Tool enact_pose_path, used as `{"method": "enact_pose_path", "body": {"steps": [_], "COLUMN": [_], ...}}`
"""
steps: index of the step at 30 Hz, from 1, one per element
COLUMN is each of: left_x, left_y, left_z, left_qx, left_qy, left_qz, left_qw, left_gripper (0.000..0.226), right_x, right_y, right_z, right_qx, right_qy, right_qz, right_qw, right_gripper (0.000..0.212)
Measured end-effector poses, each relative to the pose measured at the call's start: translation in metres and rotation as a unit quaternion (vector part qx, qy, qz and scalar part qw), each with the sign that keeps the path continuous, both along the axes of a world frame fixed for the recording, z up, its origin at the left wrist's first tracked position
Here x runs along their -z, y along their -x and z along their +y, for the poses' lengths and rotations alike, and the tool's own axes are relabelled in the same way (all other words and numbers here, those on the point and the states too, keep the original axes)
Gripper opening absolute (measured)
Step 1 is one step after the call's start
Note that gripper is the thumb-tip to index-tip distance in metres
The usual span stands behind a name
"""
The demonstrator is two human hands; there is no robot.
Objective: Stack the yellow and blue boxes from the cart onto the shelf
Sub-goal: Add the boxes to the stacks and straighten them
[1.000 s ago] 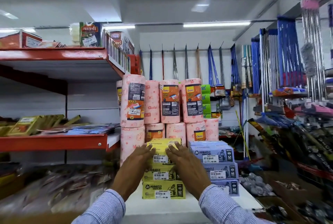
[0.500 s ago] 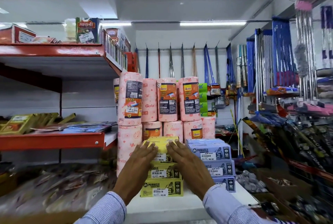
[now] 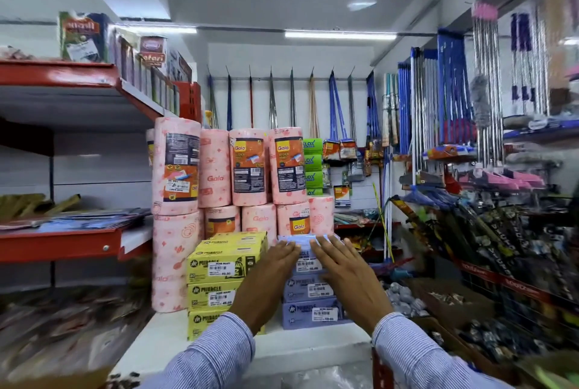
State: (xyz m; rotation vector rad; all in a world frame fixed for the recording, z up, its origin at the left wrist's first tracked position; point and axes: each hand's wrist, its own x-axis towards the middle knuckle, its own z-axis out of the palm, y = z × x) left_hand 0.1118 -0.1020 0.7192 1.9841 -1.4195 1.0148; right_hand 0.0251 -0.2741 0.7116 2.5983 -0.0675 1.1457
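A stack of three yellow boxes (image 3: 219,266) stands on the white shelf (image 3: 300,348), in front of the pink rolls. Right beside it stands a stack of three blue boxes (image 3: 310,313). My left hand (image 3: 266,279) lies flat against the front left of the top blue box, fingers together and stretched out. My right hand (image 3: 344,272) rests flat on the front right of the same box. Neither hand grips anything. The cart is not in view.
Pink Gala kitchen-towel rolls (image 3: 250,169) are piled behind both stacks. A red shelf (image 3: 62,243) with flat packets runs on the left. Brooms and mops (image 3: 454,91) hang on the right wall above racks of goods. Green boxes (image 3: 312,166) stand behind the rolls.
Both hands have shifted right, from the top yellow box to the top blue box. The view has moved closer to the stacks.
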Motion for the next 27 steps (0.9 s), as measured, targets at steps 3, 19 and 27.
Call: {"method": "enact_pose_path", "body": {"steps": [3, 19, 27], "left_x": [0.004, 0.013, 0.016], "left_y": [-0.007, 0.005, 0.005], "left_z": [-0.006, -0.019, -0.020], "left_qx": [-0.009, -0.070, -0.071], "left_qy": [0.007, -0.015, -0.027], "left_qz": [0.026, -0.038, -0.024], "left_qw": [1.000, 0.997, 0.997], "left_gripper": [0.045, 0.060, 0.056], "right_x": [0.002, 0.019, 0.025], "right_y": [-0.001, 0.006, 0.001], "right_z": [-0.006, -0.008, -0.009], "right_qx": [-0.019, -0.025, -0.027], "right_qy": [-0.014, -0.027, -0.052], "right_qz": [-0.001, -0.027, -0.019], "right_qw": [1.000, 0.999, 0.998], "right_gripper": [0.069, 0.067, 0.064]}}
